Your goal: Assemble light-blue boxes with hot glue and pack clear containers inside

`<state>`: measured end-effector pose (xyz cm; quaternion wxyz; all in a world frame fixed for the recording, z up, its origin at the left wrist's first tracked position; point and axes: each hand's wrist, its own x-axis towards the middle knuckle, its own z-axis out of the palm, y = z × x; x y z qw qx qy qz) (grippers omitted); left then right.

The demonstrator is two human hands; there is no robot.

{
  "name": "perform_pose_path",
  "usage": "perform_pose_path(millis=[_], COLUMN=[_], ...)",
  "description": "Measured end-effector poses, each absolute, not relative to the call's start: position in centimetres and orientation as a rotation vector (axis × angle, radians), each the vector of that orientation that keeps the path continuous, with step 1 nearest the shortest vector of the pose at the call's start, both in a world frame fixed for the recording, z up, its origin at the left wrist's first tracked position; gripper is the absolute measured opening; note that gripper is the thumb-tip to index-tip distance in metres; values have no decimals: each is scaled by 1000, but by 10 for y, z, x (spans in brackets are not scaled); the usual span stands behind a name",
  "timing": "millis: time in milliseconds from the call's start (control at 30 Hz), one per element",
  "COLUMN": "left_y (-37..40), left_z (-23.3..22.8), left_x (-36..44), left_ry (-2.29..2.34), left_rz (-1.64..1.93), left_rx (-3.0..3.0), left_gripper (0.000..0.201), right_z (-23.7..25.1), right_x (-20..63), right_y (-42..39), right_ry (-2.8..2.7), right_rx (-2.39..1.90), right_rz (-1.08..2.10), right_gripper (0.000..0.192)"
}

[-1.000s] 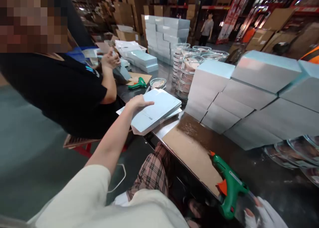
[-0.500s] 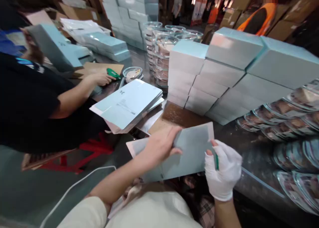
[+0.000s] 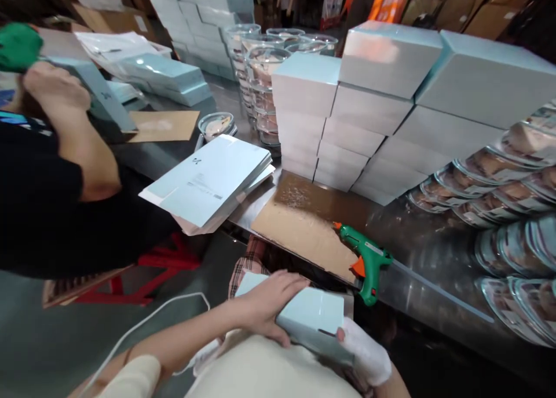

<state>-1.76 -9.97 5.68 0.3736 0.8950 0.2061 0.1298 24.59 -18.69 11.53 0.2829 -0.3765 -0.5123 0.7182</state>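
A pale blue cardboard box [image 3: 316, 310] rests across my lap, folded into a long block. My left hand [image 3: 271, 305], bare, is closed over its top and near side. At the box's right end my right hand [image 3: 367, 351] grips it in a white glove with bare fingertips; part of that hand is hidden. A green glue gun [image 3: 368, 259] with an orange nozzle and trigger lies at the table's near edge, just beyond the box, a glue stick trailing from its rear.
Flat cardboard sheets [image 3: 208, 178] are piled left of a brown cardboard piece [image 3: 299, 230]. Finished-looking white boxes [image 3: 373, 114] stand stacked behind. Clear round containers [image 3: 486, 178] fill the right side. A co-worker's hand [image 3: 58, 91] is at the left, near another green glue gun [image 3: 19, 46].
The cardboard in my hands went from an opened panel to a folded box, lower on my lap. A green item in my right hand is gone from it; the glue gun now lies on the table.
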Motion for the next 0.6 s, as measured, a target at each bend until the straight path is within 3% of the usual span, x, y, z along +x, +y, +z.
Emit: perform_pose_path(millis=[100, 233, 333, 367, 433, 600], left_y=[-96, -91, -101, -106, -116, -121], left_z=[75, 97, 88, 81, 67, 57], left_x=[-29, -48, -32, -21, 0, 28], left_ry=[489, 767, 792, 773, 774, 509], left_rz=[339, 719, 961, 984, 966, 1007], left_rx=[2161, 1983, 1752, 1682, 1607, 1669], left_gripper=[90, 83, 91, 99, 109, 80], right_z=[123, 116, 94, 88, 77, 67], right_x=[265, 289, 266, 254, 232, 224], right_y=[-200, -221, -217, -212, -199, -189], right_ry=[-1588, -1319, -1166, -1157, -1124, -1059], right_rx=[-1018, -1327, -1358, -1368, -1409, -1475], right_rz=[1853, 936, 432, 376, 313, 234], right_gripper=[87, 59, 90, 100, 97, 81])
